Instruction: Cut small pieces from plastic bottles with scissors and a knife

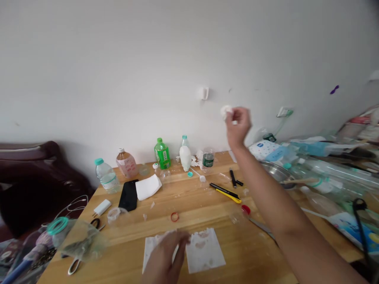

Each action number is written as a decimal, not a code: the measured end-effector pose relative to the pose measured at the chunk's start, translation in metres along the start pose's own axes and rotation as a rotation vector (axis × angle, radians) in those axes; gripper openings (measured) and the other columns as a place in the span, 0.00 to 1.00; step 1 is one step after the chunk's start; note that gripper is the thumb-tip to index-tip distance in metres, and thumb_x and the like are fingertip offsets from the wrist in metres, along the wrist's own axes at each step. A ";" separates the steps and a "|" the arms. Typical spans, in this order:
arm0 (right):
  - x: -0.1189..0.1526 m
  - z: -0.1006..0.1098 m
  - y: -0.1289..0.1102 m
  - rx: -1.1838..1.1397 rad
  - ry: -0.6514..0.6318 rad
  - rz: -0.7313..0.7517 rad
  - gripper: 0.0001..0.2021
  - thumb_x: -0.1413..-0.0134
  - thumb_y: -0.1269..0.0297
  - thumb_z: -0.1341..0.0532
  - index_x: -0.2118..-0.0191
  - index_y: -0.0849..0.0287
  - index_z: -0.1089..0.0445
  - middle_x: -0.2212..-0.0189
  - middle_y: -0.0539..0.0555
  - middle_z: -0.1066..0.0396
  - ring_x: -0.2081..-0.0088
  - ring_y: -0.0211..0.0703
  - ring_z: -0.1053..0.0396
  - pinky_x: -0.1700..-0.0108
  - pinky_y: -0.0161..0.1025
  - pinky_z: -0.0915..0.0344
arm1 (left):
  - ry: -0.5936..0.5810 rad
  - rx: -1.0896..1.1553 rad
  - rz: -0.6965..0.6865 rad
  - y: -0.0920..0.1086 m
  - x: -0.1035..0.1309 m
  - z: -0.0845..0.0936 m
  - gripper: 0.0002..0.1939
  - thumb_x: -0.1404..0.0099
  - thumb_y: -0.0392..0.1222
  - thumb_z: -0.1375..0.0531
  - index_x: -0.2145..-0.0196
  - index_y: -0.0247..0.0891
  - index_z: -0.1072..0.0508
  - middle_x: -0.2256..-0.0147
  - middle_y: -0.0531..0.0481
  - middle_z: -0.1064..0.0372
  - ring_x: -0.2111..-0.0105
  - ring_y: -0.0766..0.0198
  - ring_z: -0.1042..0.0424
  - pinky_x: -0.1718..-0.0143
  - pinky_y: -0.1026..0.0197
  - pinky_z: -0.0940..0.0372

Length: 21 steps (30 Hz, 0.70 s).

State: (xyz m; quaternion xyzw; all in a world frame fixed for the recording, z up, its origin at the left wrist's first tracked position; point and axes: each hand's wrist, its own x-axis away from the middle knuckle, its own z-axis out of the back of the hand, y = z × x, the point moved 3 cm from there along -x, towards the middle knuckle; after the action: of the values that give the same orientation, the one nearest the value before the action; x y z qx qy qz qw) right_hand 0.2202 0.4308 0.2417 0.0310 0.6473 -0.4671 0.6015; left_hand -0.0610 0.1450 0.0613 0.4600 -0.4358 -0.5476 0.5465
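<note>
My right hand (239, 125) is raised in front of the wall, its fingers closed on a small crumpled white wad (226, 112) that looks like tissue. Low over the near part of the table is my left hand (167, 258), smeared by motion, so its grip does not show. It partly covers a white paper sheet (149, 246) beneath it. Beside that lies a second white sheet (205, 252) with a torn upper edge and damp-looking patches. A thin red ring (174, 217) lies beyond the two sheets.
A yellow cutter (226, 193), a black pen (233, 178) and scissors (263, 228) lie at the right. Along the back stand a green bottle (162, 154) and a white egg-shaped object (185, 158). A phone (128, 195) lies left; plastic bottles (331, 179) crowd the far right.
</note>
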 end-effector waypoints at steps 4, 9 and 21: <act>0.001 -0.059 0.003 -0.004 -0.310 -0.028 0.14 0.32 0.57 0.43 0.51 0.62 0.30 0.55 0.56 0.28 0.59 0.41 0.28 0.56 0.44 0.28 | -0.270 -0.605 -0.313 0.044 -0.123 -0.042 0.15 0.28 0.38 0.50 0.50 0.42 0.26 0.49 0.43 0.26 0.47 0.54 0.28 0.43 0.52 0.37; 0.008 -0.032 -0.001 0.040 -0.450 -0.084 0.13 0.35 0.55 0.40 0.61 0.61 0.26 0.63 0.54 0.24 0.62 0.42 0.26 0.54 0.45 0.29 | -0.337 -0.823 -0.308 0.040 -0.207 -0.083 0.17 0.31 0.37 0.42 0.45 0.37 0.30 0.42 0.40 0.34 0.43 0.50 0.33 0.42 0.43 0.37; 0.281 0.245 -0.010 0.351 -0.459 -0.291 0.13 0.39 0.55 0.45 0.52 0.38 0.27 0.62 0.54 0.21 0.66 0.53 0.22 0.73 0.45 0.25 | -0.327 -0.706 -0.123 0.015 -0.238 -0.122 0.18 0.31 0.46 0.40 0.47 0.37 0.30 0.46 0.43 0.32 0.49 0.54 0.29 0.49 0.45 0.31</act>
State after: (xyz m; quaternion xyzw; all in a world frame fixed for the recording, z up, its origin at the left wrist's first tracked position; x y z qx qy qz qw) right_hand 0.3202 0.1213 0.0597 -0.0648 0.4017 -0.6477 0.6442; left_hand 0.0561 0.3856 0.0582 0.1758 -0.2737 -0.7616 0.5605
